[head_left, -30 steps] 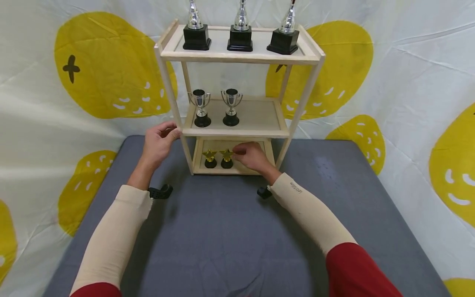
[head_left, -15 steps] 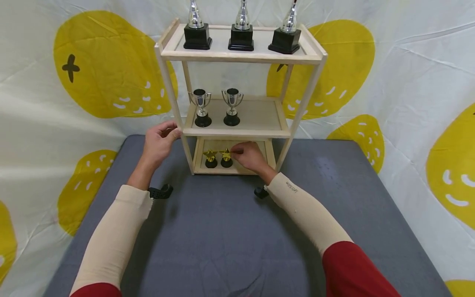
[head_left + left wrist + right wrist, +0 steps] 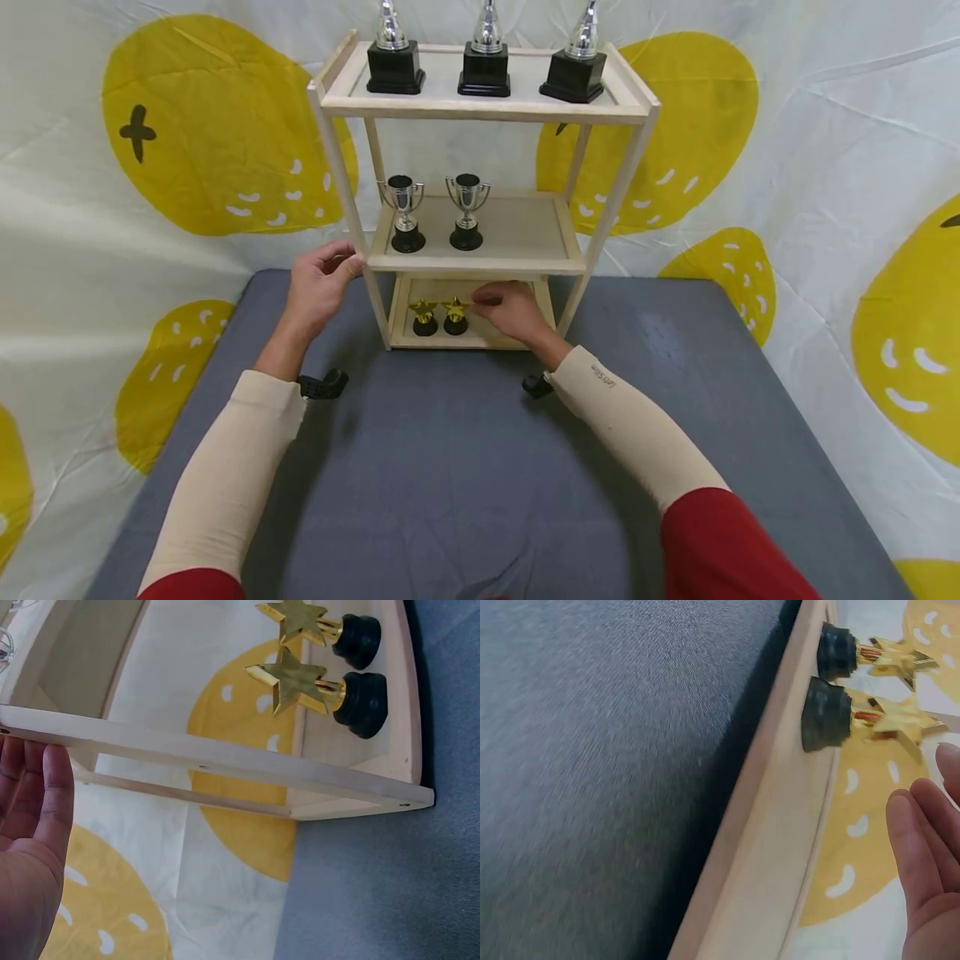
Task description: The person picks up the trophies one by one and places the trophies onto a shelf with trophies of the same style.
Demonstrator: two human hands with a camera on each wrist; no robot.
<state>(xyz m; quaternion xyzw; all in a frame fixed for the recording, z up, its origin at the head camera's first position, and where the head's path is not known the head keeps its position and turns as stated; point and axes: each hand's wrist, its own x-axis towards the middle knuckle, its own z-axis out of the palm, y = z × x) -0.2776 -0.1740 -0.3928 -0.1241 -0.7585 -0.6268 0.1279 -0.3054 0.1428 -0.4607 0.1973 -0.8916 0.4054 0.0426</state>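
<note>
My left hand (image 3: 318,283) holds the left front post of a pale wooden three-tier shelf (image 3: 480,267) near the middle tier; its fingers (image 3: 56,795) meet the post's edge in the left wrist view. Two gold star trophies with black bases, a left one (image 3: 424,318) and a right one (image 3: 455,317), stand upright side by side on the bottom tier. Just right of the right star, my right hand (image 3: 513,312) reaches over that tier. In the right wrist view its fingers (image 3: 911,840) are straight, holding nothing, and apart from the nearer star trophy (image 3: 829,716).
Two silver cups, a left one (image 3: 406,217) and a right one (image 3: 467,215), stand on the middle tier. Three taller silver trophies with black bases (image 3: 483,68) line the top tier. A grey cloth (image 3: 450,467) covers the table, with a patterned curtain (image 3: 255,50) behind.
The right hand moved slightly left toward the right star trophy, then drew back right, away from it. That trophy shifted slightly left and turned a little. The left hand stays at the post.
</note>
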